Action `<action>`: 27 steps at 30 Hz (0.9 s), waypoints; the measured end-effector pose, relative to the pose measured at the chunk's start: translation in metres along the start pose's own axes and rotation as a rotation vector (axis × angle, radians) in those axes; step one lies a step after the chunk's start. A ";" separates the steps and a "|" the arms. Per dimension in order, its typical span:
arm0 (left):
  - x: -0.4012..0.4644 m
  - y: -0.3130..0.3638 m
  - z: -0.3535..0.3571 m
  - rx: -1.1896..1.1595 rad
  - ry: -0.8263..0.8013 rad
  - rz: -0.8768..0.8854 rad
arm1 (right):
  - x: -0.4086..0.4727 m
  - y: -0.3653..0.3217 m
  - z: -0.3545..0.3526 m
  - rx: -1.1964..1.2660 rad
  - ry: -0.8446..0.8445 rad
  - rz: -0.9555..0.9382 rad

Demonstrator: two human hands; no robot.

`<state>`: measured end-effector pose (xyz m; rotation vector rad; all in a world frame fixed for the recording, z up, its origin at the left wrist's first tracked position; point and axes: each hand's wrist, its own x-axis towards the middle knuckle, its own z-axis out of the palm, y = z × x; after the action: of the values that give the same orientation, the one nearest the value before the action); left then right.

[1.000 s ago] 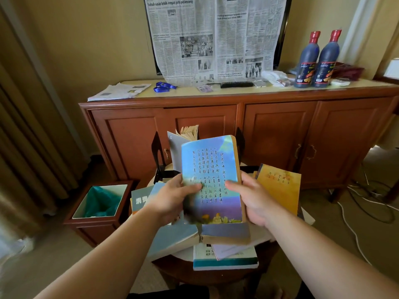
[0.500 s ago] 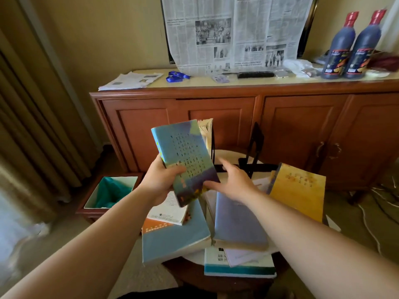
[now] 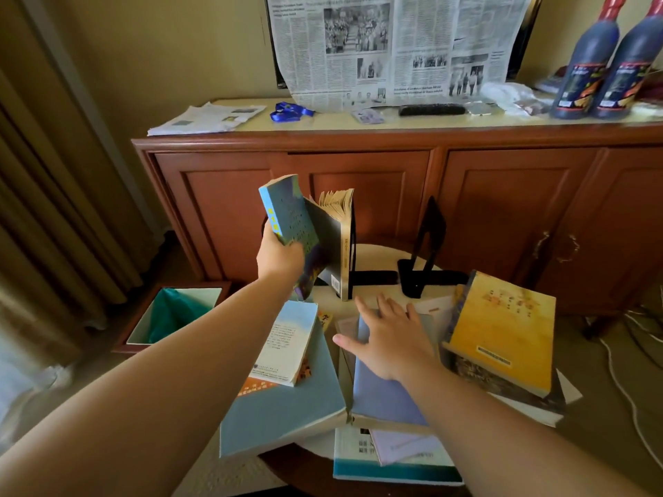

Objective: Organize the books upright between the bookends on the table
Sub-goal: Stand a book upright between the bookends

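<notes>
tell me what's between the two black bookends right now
In the head view, only the bare table top and the bookends' flat bases lie between the left bookend and the right bookend; no book there.

Between the two black bookends (image 3: 425, 245) the counter (image 3: 376, 252) lies bare, an open slot reachable from above. One upright book (image 3: 339, 245) blocks its left side, and flat books (image 3: 498, 331) crowd the near edge.

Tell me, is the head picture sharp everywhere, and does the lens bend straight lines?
Head view: the held book and left hand look slightly motion-smeared; the newspaper and yellow book stay fairly sharp; the cabinet top edge bows from wide-angle distortion; light is soft and warm, without strong glare.
</notes>
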<state>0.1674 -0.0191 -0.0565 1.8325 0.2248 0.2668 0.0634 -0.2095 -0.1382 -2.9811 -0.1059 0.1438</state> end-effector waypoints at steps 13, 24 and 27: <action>0.020 -0.038 0.071 -0.017 -0.369 0.034 | 0.004 0.003 0.005 0.036 0.022 -0.009; 0.046 -0.042 0.059 0.401 -0.630 0.046 | 0.004 0.002 0.004 0.038 0.025 -0.011; 0.050 -0.038 0.057 0.500 -0.615 0.091 | 0.004 0.002 0.003 0.032 0.024 -0.014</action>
<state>0.2316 -0.0466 -0.1044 2.3249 -0.2452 -0.3263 0.0671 -0.2103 -0.1414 -2.9484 -0.1199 0.1073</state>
